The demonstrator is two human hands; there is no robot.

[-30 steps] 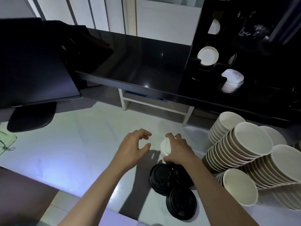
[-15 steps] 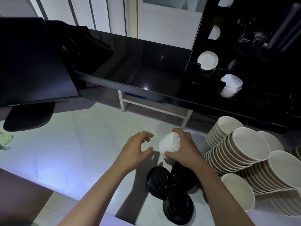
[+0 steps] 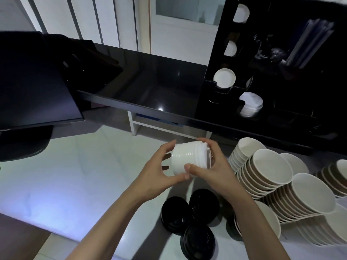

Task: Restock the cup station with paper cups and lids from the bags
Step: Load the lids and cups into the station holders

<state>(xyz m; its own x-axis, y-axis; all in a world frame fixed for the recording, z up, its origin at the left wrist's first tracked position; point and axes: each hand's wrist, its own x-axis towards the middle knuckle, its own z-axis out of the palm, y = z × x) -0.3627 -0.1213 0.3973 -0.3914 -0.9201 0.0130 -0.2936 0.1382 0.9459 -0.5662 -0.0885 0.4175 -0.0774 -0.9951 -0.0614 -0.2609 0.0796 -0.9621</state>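
left hand [image 3: 157,171] holds white lids [image 3: 189,159], fingers curled round left end | right hand [image 3: 212,167] grips right end, thumb in front | black lids [image 3: 189,218] lie below both hands | cups [image 3: 272,169] right of right fingers

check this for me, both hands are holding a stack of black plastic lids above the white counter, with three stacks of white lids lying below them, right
Not quite. The head view shows the colours swapped: the left hand and right hand hold a stack of white plastic lids above the white counter, and the three stacks lying below are black plastic lids.
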